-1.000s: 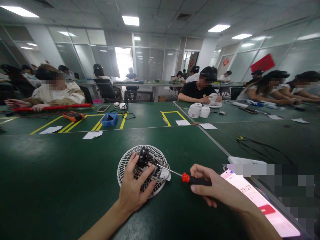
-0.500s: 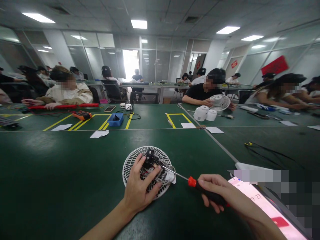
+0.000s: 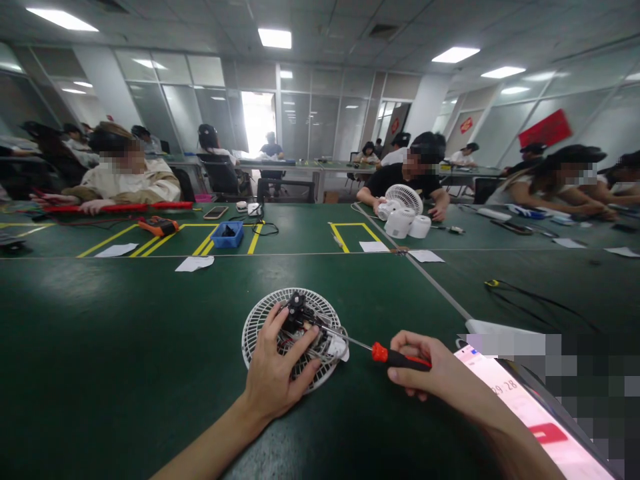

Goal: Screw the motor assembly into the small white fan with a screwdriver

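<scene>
A round white fan grille (image 3: 254,325) lies flat on the green table. On it sits a black motor mechanism (image 3: 296,308) with wires and a white plastic part (image 3: 338,347). My left hand (image 3: 280,370) is laid over this fan assembly, fingers spread and curved, holding it down. In my right hand (image 3: 417,367) is a screwdriver (image 3: 381,353) with a red and black handle, gripped between thumb and fingers. Its metal shaft points left into the mechanism near my left fingertips; where the tip meets it is hidden.
A lit phone (image 3: 520,407) lies beside my right forearm. Farther off are a black cable (image 3: 535,300), a blue bin (image 3: 227,235), an orange-and-black meter (image 3: 159,227) and paper slips (image 3: 195,264). Across the table a person handles a white fan (image 3: 403,200) near white housings (image 3: 399,223).
My right hand has changed its grip, its fingers turned round the screwdriver handle. My left hand and the fan assembly keep their places. Across the table, the other person's fan has shifted left.
</scene>
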Demonstrator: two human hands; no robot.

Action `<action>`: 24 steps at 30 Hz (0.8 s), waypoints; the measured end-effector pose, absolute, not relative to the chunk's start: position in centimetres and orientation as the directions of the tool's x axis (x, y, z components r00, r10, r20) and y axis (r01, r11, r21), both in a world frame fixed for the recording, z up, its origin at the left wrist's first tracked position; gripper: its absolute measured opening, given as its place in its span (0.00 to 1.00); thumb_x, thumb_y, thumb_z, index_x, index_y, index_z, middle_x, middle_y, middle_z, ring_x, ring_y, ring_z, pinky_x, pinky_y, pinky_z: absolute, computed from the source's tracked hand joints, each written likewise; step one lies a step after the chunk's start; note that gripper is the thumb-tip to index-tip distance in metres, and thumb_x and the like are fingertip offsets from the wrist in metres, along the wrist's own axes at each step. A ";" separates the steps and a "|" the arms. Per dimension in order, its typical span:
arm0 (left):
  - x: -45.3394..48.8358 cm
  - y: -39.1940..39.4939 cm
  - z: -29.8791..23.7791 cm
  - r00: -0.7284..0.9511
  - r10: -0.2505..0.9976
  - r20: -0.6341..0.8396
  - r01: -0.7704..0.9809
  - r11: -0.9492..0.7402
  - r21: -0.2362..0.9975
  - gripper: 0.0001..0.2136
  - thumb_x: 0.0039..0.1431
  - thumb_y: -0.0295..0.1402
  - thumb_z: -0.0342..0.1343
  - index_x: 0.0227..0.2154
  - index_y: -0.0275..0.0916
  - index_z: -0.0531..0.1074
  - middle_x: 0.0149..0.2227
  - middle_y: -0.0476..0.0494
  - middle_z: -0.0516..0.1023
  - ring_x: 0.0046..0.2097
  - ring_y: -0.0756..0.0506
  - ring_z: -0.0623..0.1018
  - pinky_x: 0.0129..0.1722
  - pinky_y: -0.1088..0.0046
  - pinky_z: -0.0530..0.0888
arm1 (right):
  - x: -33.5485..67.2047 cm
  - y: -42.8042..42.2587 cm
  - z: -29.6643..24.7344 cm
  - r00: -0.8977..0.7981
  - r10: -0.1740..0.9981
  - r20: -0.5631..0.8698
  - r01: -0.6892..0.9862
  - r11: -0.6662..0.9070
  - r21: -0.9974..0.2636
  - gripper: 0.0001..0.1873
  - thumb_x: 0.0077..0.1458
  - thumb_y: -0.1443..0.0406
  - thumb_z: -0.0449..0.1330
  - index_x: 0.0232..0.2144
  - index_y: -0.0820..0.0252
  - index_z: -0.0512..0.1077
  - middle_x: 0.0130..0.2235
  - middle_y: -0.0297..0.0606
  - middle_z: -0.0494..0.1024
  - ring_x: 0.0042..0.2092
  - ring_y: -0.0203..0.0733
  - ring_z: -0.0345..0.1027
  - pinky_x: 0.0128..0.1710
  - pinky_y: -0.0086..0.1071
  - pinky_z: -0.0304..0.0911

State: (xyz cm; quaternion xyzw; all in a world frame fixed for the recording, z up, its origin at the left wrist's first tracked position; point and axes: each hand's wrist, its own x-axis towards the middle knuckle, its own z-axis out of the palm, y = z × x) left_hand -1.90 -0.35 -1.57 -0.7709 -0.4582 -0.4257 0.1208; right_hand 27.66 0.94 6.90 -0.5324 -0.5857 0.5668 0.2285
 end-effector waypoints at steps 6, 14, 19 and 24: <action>-2.0 -0.4 -1.8 0.215 0.623 0.752 0.809 -0.545 0.221 0.24 0.60 0.35 0.61 0.59 0.49 0.70 0.71 0.39 0.45 0.70 0.26 0.55 0.64 0.38 0.65 | 27.3 0.7 7.5 -0.363 0.850 -0.383 0.372 -0.244 -0.895 0.29 0.50 0.40 0.65 0.29 0.62 0.71 0.25 0.36 0.76 0.25 0.35 0.67 0.21 0.25 0.58; -2.0 -0.4 -1.8 0.215 0.611 0.762 0.813 -0.545 0.208 0.23 0.60 0.35 0.60 0.59 0.49 0.70 0.71 0.38 0.45 0.70 0.26 0.57 0.64 0.39 0.66 | 27.8 0.8 6.9 -0.300 0.913 -0.276 0.420 -0.133 -0.898 0.26 0.48 0.45 0.70 0.35 0.57 0.68 0.31 0.30 0.69 0.25 0.32 0.61 0.18 0.23 0.55; -2.0 -0.4 -1.9 0.221 0.609 0.762 0.814 -0.546 0.200 0.23 0.60 0.35 0.61 0.59 0.48 0.70 0.71 0.38 0.46 0.70 0.27 0.57 0.64 0.40 0.66 | 27.4 0.5 7.5 -0.310 0.895 -0.320 0.433 -0.167 -0.886 0.27 0.45 0.50 0.73 0.32 0.55 0.61 0.28 0.28 0.70 0.23 0.32 0.63 0.18 0.23 0.58; -1.9 -0.4 -1.8 0.215 0.594 0.776 0.819 -0.542 0.189 0.22 0.60 0.35 0.60 0.58 0.47 0.70 0.70 0.36 0.48 0.70 0.27 0.57 0.63 0.41 0.68 | 27.2 0.6 7.8 -0.331 0.888 -0.321 0.435 -0.158 -0.887 0.25 0.47 0.47 0.71 0.32 0.59 0.68 0.27 0.32 0.72 0.28 0.35 0.68 0.24 0.26 0.63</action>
